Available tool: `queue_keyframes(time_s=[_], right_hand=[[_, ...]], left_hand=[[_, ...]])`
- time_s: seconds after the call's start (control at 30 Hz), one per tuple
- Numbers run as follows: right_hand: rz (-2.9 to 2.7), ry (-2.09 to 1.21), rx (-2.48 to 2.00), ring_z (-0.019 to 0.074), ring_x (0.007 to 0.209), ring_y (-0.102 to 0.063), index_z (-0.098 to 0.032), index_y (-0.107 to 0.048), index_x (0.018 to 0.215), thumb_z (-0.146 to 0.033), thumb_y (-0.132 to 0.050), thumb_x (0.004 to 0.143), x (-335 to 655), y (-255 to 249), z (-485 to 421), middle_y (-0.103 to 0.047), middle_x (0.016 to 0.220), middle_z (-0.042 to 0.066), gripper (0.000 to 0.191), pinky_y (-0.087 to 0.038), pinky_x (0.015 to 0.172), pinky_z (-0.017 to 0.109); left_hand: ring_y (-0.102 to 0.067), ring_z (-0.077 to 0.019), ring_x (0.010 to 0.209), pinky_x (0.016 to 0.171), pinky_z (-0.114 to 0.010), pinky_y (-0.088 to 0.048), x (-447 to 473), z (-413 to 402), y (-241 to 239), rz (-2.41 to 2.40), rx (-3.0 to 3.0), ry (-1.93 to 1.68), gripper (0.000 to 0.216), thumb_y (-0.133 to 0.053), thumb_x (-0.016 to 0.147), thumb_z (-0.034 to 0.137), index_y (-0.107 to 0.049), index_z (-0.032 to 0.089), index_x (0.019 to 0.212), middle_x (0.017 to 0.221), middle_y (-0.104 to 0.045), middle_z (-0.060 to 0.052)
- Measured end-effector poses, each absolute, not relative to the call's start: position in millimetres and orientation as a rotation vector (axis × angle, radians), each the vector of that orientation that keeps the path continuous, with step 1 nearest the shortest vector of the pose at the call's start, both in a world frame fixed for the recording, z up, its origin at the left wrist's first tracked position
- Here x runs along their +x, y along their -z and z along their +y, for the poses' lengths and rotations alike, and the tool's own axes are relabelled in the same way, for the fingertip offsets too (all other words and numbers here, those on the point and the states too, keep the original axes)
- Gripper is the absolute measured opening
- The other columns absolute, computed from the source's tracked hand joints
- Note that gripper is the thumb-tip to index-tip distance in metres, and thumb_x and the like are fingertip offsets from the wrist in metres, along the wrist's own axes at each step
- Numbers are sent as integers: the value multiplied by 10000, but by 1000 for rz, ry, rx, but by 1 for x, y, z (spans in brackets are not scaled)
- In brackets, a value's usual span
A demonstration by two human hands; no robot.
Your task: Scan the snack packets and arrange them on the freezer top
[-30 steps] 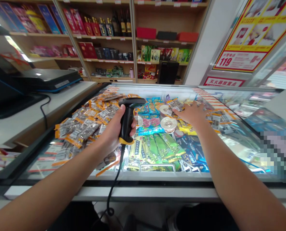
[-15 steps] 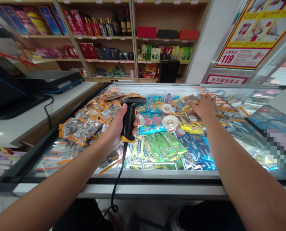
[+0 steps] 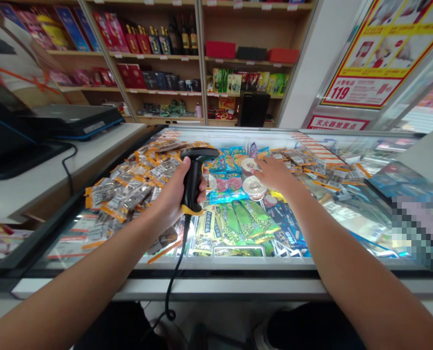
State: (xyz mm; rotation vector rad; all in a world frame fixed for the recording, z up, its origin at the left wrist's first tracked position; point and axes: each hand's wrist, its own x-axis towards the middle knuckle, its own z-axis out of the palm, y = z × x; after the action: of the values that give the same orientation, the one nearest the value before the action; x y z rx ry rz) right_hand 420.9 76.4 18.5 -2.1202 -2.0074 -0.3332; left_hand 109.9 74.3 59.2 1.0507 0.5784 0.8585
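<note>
The handheld scanner (image 3: 191,182), black with yellow trim, is standing upright above the chest freezer (image 3: 256,290), head uppermost, a little left of centre. The left hand (image 3: 172,197) is grasping its handle, the thumb pressing on the near side and the fingers wrapping around the other. The right hand (image 3: 275,172) is reaching palm down over the freezer with fingers spread, apparently holding nothing; whether its fingertips are touching the rear tub (image 3: 248,164) cannot be told. The cord (image 3: 182,243) is hanging across the freezer's front edge and curling below it. Orange-edged packets are lying in 2 groups: a large heap (image 3: 129,187) beside the left hand and a looser scatter (image 3: 320,167) beyond the right.

Possible faults: the cord could be snagging on the front edge if the scanner were pulled away sharply; the slick-looking, loosely piled packets could be sliding forward if the left forearm were brushing them.

Containers: the freezer is holding blue packs (image 3: 224,194), green packs (image 3: 243,221), dark-blue packs (image 3: 285,226) and a front tub (image 3: 254,186), also white-lidded. Farther out, the worktop (image 3: 103,148) is carrying a flat-topped device (image 3: 74,116), and the shelving (image 3: 256,29) is bearing bottles (image 3: 185,39) and 3 low boxes (image 3: 220,49).
</note>
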Motion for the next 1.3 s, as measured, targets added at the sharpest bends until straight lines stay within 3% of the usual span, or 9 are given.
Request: queue_keyframes(time_s=[0.2, 0.3, 0.43, 0.53, 0.63, 0.73, 0.97, 1.1, 1.3], right_hand=[[-1882, 411, -2334, 395, 1501, -301, -187, -492, 1518, -456, -414, 1022, 448, -6, 79, -383, 1616, 189, 570, -220, 1175, 643], [-1844, 514, -2252, 407, 1480, -328, -208, -577, 1437, -411, -451, 1008, 438, -14, 79, -472, 1557, 174, 491, -142, 1163, 704], [-1998, 249, -1814, 335, 1295, -551, -196, -662, 1307, -355, -485, 1003, 379, -23, 80, -659, 1342, 149, 386, -380, 1105, 525], [-1939, -194, -1672, 291, 1067, -671, -237, -663, 1280, -489, -467, 1025, 321, -18, 80, -735, 1147, 109, 409, -512, 927, 447], [-1890, -230, -1787, 354, 1074, -644, -244, -676, 1261, -706, -489, 947, 281, -9, 80, -710, 1109, 136, 588, -503, 875, 499], [-1871, -150, -1884, 409, 1179, -580, -254, -683, 1252, -756, -540, 887, 267, -4, 82, -669, 1159, 148, 637, -459, 924, 563], [-1565, -605, -1562, 290, 998, -671, -236, -597, 1111, -413, -827, 760, 284, -1, 92, -692, 1098, 84, 455, -548, 840, 467], [-1235, -936, -1394, 239, 771, -705, -268, -514, 1107, -279, -773, 804, 308, -11, 92, -718, 984, 58, 399, -584, 641, 401], [-1045, -844, -1333, 199, 781, -708, -248, -495, 1000, -191, -767, 786, 353, -32, 90, -728, 870, 12, 351, -579, 733, 362]], left_hand=[[-492, -92, 394, 370, -203, -343, 107, 73, -63, 571, 1076, -866, 516, -561, 887, 704, -542, 188, 896, 598, -533, 30], [-487, -84, 399, 376, -201, -350, 104, 74, -70, 556, 1068, -911, 536, -555, 883, 722, -552, 186, 900, 601, -523, 34], [-489, -79, 411, 377, -196, -355, 96, 78, -79, 568, 1004, -1025, 530, -529, 906, 712, -572, 184, 917, 605, -519, 32], [-486, -76, 408, 384, -194, -372, 92, 82, -83, 562, 975, -1071, 537, -481, 929, 714, -565, 185, 898, 596, -506, 36], [-493, -75, 409, 394, -188, -390, 92, 83, -83, 575, 965, -1095, 542, -447, 944, 714, -561, 186, 906, 598, -508, 39], [-496, -77, 401, 374, -182, -373, 93, 82, -84, 609, 964, -1093, 557, -428, 941, 730, -552, 189, 900, 595, -519, 37], [-491, -79, 394, 366, -184, -346, 97, 82, -82, 603, 1034, -1044, 548, -450, 931, 728, -553, 191, 921, 588, -516, 40], [-499, -90, 393, 364, -199, -343, 98, 83, -72, 589, 1154, -900, 576, -503, 888, 751, -556, 179, 917, 591, -524, 33], [-522, -106, 387, 372, -216, -353, 104, 74, -53, 597, 1442, -615, 561, -482, 921, 715, -552, 166, 832, 604, -584, -14]])
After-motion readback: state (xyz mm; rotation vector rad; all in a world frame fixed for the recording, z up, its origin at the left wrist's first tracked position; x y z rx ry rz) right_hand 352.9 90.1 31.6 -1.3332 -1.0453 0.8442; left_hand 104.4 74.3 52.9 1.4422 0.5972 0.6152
